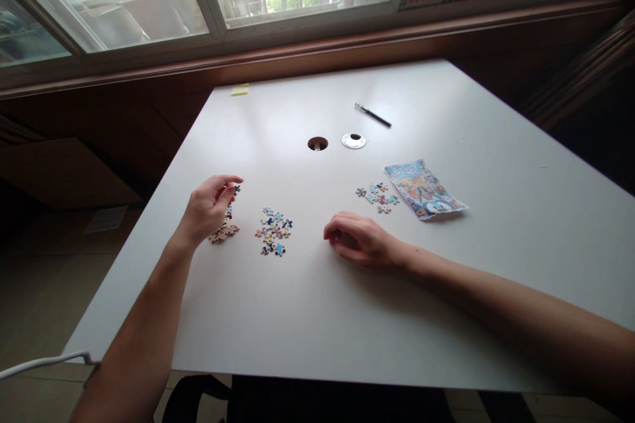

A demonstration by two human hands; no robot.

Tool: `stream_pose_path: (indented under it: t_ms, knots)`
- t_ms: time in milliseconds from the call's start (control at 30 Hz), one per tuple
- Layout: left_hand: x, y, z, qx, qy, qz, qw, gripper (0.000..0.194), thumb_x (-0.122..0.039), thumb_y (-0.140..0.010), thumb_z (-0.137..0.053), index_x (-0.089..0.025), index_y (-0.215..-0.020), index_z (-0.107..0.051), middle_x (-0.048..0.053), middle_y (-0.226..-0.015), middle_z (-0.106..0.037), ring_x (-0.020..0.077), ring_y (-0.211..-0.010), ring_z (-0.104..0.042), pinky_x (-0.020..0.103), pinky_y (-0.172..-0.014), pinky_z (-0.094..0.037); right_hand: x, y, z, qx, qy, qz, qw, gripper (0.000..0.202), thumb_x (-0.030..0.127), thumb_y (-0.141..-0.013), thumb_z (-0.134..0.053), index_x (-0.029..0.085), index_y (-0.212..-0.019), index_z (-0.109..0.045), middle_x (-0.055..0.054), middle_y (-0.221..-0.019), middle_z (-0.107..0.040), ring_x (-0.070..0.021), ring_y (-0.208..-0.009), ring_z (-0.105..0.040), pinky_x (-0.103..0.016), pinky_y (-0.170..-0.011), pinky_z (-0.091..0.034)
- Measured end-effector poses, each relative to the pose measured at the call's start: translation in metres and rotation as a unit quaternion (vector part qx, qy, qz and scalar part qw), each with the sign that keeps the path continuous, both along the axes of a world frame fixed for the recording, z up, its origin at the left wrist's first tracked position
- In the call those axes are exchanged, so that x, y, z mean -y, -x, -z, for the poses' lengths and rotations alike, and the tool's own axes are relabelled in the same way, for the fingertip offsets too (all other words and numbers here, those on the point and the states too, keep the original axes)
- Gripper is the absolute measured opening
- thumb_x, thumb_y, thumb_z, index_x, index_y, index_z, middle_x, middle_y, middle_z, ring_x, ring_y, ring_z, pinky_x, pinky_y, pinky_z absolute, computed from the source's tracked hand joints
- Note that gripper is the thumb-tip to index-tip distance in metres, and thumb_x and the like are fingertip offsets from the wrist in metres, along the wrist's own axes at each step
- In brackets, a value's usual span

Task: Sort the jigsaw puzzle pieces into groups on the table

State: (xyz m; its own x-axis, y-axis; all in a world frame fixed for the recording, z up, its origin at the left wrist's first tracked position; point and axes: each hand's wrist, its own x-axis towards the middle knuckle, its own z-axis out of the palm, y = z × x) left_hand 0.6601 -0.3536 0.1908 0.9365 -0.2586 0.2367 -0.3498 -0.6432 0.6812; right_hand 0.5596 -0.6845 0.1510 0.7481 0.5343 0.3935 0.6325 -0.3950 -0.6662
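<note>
My left hand (211, 203) is closed, with a small jigsaw puzzle piece (237, 189) pinched at the fingertips. Below it, partly covered by the hand, lies a pile of puzzle pieces (223, 233), several with the brown back up. A second cluster of colourful pieces (274, 231) sits between my hands. My right hand (360, 238) rests on the table with curled fingers, and whether anything is inside them is hidden. Just beyond it lies a smaller group of pieces (380, 197), beside a bright printed picture sheet or packet (425, 189).
The white table (297, 317) has a round cable hole (317, 143), with its metal cover (354, 141) lying to the right. A black pen (373, 115) lies farther back. Yellow tape (240, 89) marks the far left corner. A white cable (44, 362) crosses the near left corner.
</note>
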Motion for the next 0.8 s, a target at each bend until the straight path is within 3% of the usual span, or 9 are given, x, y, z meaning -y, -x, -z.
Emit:
stream_pose_path:
  t_ms: [100,267,500,800]
  knots:
    - [0.025,0.013,0.005,-0.057,0.135,0.085,0.985,0.026,-0.034,-0.092,-0.063,-0.015,-0.108,-0.073,0.009,-0.097,-0.069,0.0146,-0.074,-0.064,0.028,-0.066,-0.053,-0.001,0.0,-0.001,0.002,-0.001,0.003,1.0,0.015,0.009,-0.085,-0.056,0.019,-0.095,-0.061,-0.005,-0.085,-0.063,-0.0154,-0.077,-0.057,-0.027,-0.071,-0.048]
    - [0.059,0.04,0.019,-0.141,0.226,0.173,0.948,0.018,-0.027,-0.088,-0.071,-0.015,-0.101,-0.072,0.008,-0.091,-0.071,0.0152,-0.078,-0.066,0.027,-0.068,-0.057,-0.001,-0.001,0.001,0.003,-0.004,0.006,1.0,0.014,0.01,-0.085,-0.057,0.018,-0.096,-0.062,-0.005,-0.085,-0.063,-0.0151,-0.077,-0.057,-0.027,-0.072,-0.047]
    - [0.081,0.066,0.024,-0.144,0.245,0.231,0.931,0.016,-0.022,-0.087,-0.073,-0.017,-0.1,-0.065,0.009,-0.098,-0.072,0.017,-0.088,-0.07,0.029,-0.078,-0.059,-0.001,0.0,0.004,-0.001,-0.035,0.015,0.999,0.009,0.021,-0.09,-0.064,0.019,-0.099,-0.063,-0.003,-0.085,-0.062,-0.0137,-0.076,-0.057,-0.026,-0.072,-0.048]
    - [0.091,0.072,0.027,-0.139,0.25,0.271,0.919,0.018,-0.024,-0.085,-0.077,-0.017,-0.094,-0.063,0.007,-0.092,-0.071,0.0143,-0.081,-0.069,0.028,-0.077,-0.061,-0.003,0.002,0.004,0.0,-0.052,0.025,0.998,0.007,0.022,-0.089,-0.066,0.02,-0.095,-0.064,-0.002,-0.081,-0.062,-0.0123,-0.072,-0.056,-0.024,-0.067,-0.046]
